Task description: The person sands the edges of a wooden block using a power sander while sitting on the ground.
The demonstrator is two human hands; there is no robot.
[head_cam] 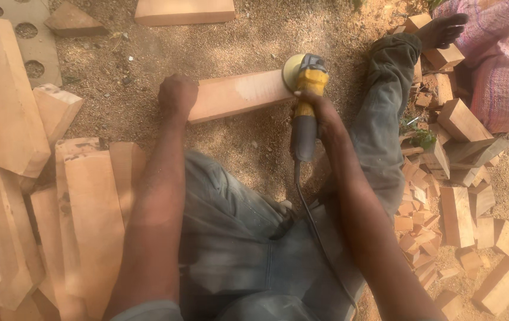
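While both hands grip, left hand [177,95] plank [239,95] lying crosswise, right hand [320,110] grinder [305,101] pointing away

One cam only, worn on my head, so there's no 2nd view to overlap w/. It looks steeply down and a bit fwd over my lap to the sandy ground [248,35]. Close range: my forearms fill the near-centre of the frame, my left hand [177,95] and right hand [320,110] sit about mid-frame, my legs run from the near edge out to the far right. Far edge stops just past the wood plank [236,95]. Left edge cuts through stacked wood blocks [5,101], right edge through a woven sack [498,65].
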